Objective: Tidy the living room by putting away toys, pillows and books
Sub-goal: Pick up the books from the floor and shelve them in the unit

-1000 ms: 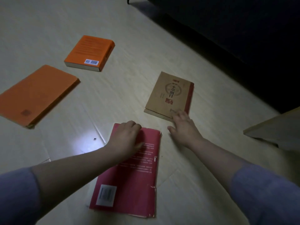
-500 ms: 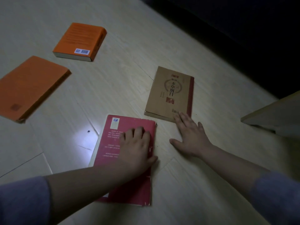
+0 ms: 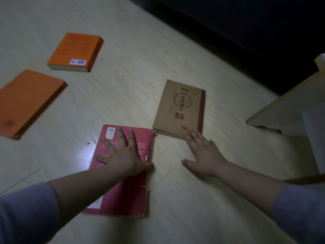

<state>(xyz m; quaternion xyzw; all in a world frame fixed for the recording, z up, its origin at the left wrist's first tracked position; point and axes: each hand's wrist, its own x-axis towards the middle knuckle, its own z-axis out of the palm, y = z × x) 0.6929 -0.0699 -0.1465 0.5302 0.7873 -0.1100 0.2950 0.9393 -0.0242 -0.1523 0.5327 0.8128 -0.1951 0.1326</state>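
A red book (image 3: pixel 128 191) lies flat on the pale wood floor in front of me. My left hand (image 3: pixel 123 155) rests flat on its cover with fingers spread. To its right lies a brown book (image 3: pixel 179 108) with a dark red spine. My right hand (image 3: pixel 204 154) lies flat on the floor, fingertips touching the brown book's near edge. Two orange books lie further left: a thick one (image 3: pixel 75 51) with a barcode label, and a thinner one (image 3: pixel 26 103) at the left edge.
A dark sofa (image 3: pixel 246 23) fills the top right. A pale low piece of furniture (image 3: pixel 290 110) juts in from the right edge. The wood floor (image 3: pixel 123 85) stretches between the books.
My left hand went from curled at the red book's top edge to flat and spread on its cover. The right hand flattened on the floor at the brown book's edge.
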